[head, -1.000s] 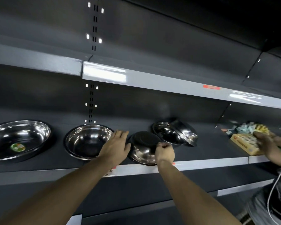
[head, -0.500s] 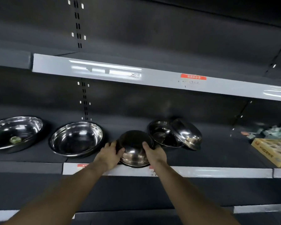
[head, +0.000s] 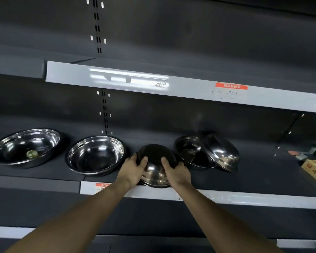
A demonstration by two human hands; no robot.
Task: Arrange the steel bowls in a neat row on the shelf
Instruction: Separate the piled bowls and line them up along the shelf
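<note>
My left hand (head: 133,168) and right hand (head: 177,172) both grip the small steel bowl (head: 156,167) at the near edge of the shelf (head: 244,196), between two other bowls

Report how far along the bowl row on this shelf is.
Done: two large bowls sit upright side by side at left. In hand: left hand and right hand hold the small bowl at the shelf edge. Left: the tilted bowl leaning on another bowl.

Red price tag (head: 231,86) on upper shelf edge (head: 117,78): characters illegible.
</note>
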